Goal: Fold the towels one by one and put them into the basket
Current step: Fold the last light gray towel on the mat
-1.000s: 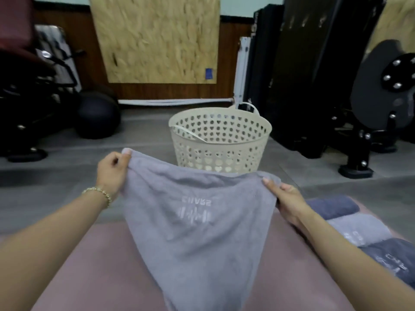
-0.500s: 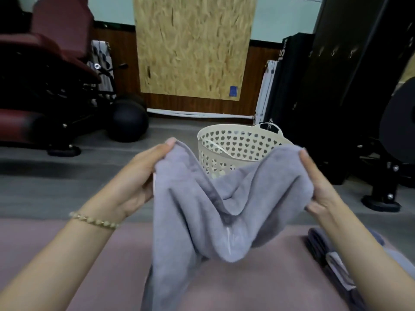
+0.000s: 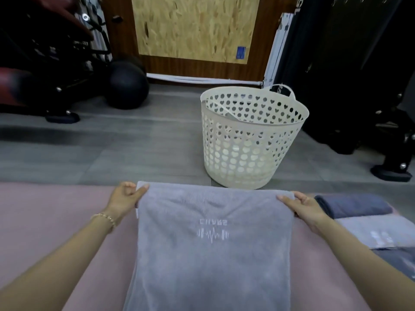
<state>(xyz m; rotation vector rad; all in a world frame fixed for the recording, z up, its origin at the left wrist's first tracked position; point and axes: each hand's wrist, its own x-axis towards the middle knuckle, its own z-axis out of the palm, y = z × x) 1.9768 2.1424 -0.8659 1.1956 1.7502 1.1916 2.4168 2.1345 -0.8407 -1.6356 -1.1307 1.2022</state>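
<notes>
towel [image 3: 211, 248]: grey terry rectangle, flat on pink table [image 3: 56, 221] between hands | left hand [image 3: 124, 198] pinches far-left corner | right hand [image 3: 302, 207] pinches far-right corner | basket [image 3: 251, 140]: cream perforated plastic, round, on floor beyond right hand

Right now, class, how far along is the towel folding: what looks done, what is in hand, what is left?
Done: nothing that shows; no towel is visible in the basket. In hand: the grey towel lies spread on the pink surface, left hand and right hand pinching its far corners. Left: fold it, basket it, then the other towels at the right.
</notes>
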